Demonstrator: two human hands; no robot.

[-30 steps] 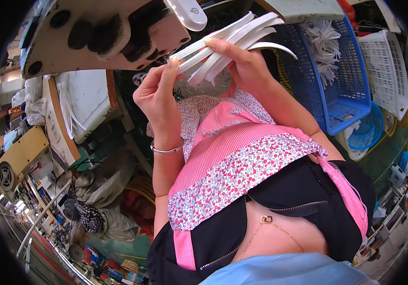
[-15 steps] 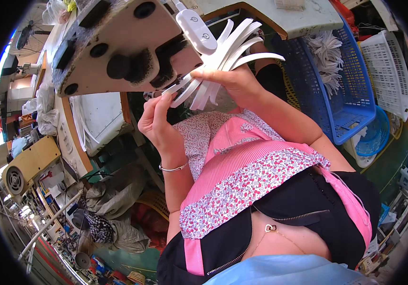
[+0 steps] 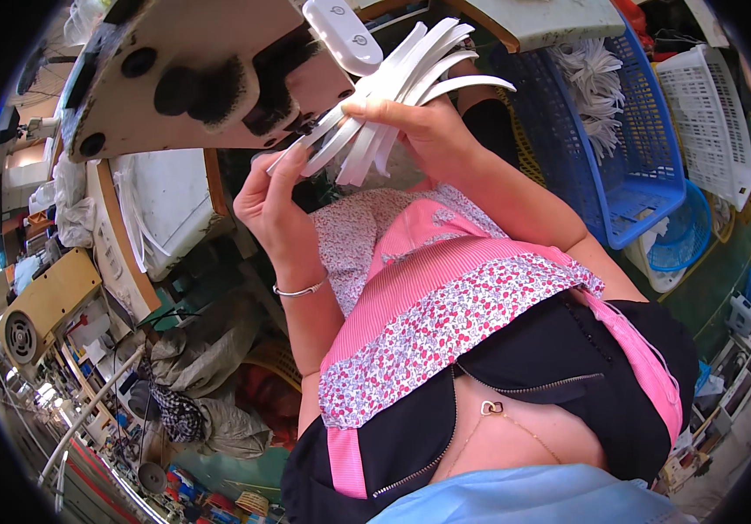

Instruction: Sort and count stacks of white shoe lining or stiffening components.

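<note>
A fanned bundle of flat white strips (image 3: 406, 79) is gripped in my right hand (image 3: 432, 131), thumb pressed across its middle. My left hand (image 3: 275, 205) pinches the end of one strip that reaches toward the machine. Just above my fingers hangs the pale machine head (image 3: 174, 70), with dark knobs and black smudges on its face. A white oblong control unit with two buttons (image 3: 343, 37) sits beside the bundle. Where the strip's tip meets the machine is partly hidden by my left fingers.
A blue plastic basket (image 3: 646, 210) with white strip bundles (image 3: 589, 79) stands at the right, beside a white basket (image 3: 706, 122) and a round blue basket (image 3: 681, 231). More white strips (image 3: 133, 214) hang by the worktable (image 3: 170, 196) at left. A beige motor housing (image 3: 50, 306) is farther left.
The whole view has shifted slightly, so machine, hands and baskets appear a little higher and farther left. Both hands keep their hold on the strips.
</note>
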